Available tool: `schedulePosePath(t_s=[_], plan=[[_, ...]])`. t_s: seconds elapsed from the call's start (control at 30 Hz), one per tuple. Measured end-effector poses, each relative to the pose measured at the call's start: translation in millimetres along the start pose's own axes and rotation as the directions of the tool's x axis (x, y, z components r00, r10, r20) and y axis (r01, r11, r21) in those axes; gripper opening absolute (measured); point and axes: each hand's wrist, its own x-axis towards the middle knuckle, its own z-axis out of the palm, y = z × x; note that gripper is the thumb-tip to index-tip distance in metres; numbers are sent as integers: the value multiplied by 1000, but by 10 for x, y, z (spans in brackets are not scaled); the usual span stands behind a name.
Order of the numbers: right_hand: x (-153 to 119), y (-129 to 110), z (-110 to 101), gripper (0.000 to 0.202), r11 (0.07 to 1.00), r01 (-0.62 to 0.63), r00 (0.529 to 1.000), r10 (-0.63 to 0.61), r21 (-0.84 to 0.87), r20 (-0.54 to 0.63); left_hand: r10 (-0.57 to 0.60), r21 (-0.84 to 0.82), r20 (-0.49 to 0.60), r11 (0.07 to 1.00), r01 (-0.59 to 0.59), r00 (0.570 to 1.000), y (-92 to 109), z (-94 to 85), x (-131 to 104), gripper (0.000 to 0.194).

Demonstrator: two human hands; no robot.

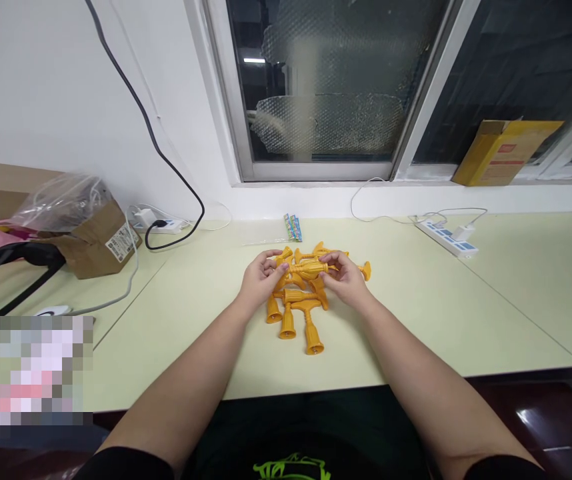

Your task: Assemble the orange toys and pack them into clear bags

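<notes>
A pile of several orange plastic trumpet-shaped pieces [300, 312] lies in the middle of the pale green table [416, 313]. My left hand [260, 280] and my right hand [345, 279] hover just above the pile and together hold one orange piece [311, 268] lying sideways between them, each hand pinching one end. More orange pieces stick out behind and beneath my hands.
A power strip [447, 240] with a white charger lies at the back right. A small blue-green packet [293, 227] sits behind the pile. A cardboard box [97, 241] with a plastic bag stands at left, near a black cable [166, 160]. A yellow box [506, 152] leans on the windowsill.
</notes>
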Motion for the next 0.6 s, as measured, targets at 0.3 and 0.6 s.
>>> schedulePosePath(t_s=[0.3, 0.6], plan=[[-12, -17, 11, 17, 989, 105, 994, -102, -109, 31, -21, -102, 3, 995, 21, 1000, 8, -27, 26, 46], [9, -96, -2, 33, 988, -151, 988, 152, 36, -35, 134, -78, 81, 989, -128, 988, -69, -56, 61, 60]])
